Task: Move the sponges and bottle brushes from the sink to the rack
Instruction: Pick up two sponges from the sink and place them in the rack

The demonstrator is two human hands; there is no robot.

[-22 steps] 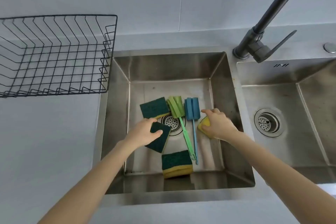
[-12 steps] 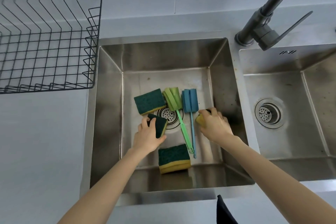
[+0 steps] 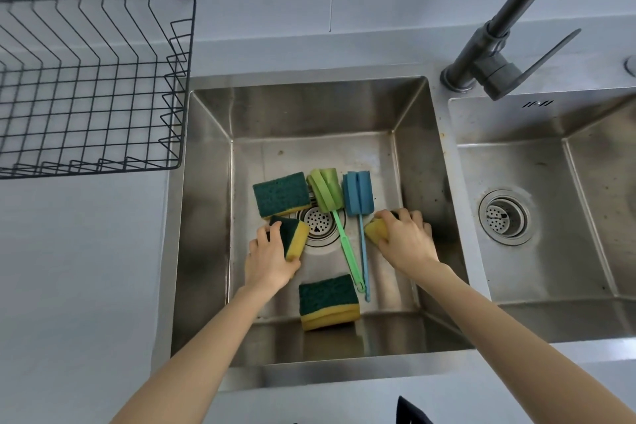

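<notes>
Head view: left hand (image 3: 270,260) grips a tilted green-and-yellow rectangular sponge (image 3: 292,237) beside the drain of the steel sink (image 3: 206,217); right hand (image 3: 406,239) clasps another yellow sponge (image 3: 375,230) near the right wall. Two more sponges and green (image 3: 327,191) and blue foam bottle brushes (image 3: 358,193) lie on the floor. Black wire rack (image 3: 99,86) stands past the sink's left edge.

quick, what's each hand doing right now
Left hand: closed on a tilted sponge.
Right hand: closed on another sponge.
</notes>
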